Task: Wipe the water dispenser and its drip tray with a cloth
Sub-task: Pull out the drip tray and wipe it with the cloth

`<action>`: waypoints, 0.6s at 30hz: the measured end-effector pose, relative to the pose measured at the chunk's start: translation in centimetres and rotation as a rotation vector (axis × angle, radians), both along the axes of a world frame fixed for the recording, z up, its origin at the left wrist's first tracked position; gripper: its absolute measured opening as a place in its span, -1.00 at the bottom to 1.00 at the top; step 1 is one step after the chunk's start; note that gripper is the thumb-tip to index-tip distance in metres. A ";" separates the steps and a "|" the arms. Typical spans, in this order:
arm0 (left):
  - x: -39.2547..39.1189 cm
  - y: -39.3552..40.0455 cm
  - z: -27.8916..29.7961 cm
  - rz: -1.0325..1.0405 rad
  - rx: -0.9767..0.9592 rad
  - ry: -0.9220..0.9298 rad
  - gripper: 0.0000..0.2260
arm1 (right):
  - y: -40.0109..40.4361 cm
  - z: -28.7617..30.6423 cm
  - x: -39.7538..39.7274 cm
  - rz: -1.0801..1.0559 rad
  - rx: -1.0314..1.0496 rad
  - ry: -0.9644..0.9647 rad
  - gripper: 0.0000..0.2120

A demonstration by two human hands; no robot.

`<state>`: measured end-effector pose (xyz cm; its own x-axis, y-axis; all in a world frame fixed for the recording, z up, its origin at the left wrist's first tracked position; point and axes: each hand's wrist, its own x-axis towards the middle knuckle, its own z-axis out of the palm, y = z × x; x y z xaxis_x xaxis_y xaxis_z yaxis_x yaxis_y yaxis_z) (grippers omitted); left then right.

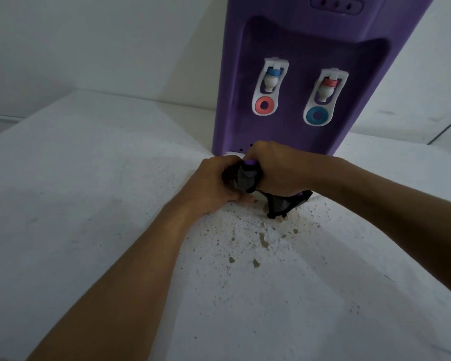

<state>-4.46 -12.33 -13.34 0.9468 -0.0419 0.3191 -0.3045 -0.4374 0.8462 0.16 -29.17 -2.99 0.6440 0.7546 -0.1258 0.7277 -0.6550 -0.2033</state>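
The purple water dispenser [307, 43] stands upright at the back of the white counter, with a blue-capped tap [272, 79] on the left and a red-capped tap [328, 89] on the right. Just in front of its base, both my hands hold a small purple part, probably the drip tray [250, 162], which is mostly wrapped in a dark grey cloth [248, 178]. My left hand [214, 183] grips its left end. My right hand [279, 170] grips the cloth over it. A loose end of the cloth hangs down to the counter under my right hand.
The white counter [89, 204] is speckled with brown crumbs and stains [263, 241] in front of the dispenser. White walls rise behind and to the left. The dispenser's foot stands right behind my hands.
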 end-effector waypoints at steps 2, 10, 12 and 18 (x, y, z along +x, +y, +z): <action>-0.2 0.0 0.2 -0.021 -0.001 -0.002 -0.59 | -0.3 0.3 0.0 0.016 -0.023 -0.018 -0.76; 0.0 -0.1 -0.1 -0.025 -0.015 0.017 -0.58 | -2.2 0.8 0.6 0.036 -0.123 -0.071 -0.75; 0.0 -0.2 -0.1 -0.025 -0.011 0.018 -0.57 | -2.1 0.9 0.7 0.051 -0.148 -0.087 -0.74; -0.1 -0.1 0.0 -0.039 -0.049 0.017 -0.54 | -4.1 1.6 1.3 0.020 -0.240 -0.089 -0.70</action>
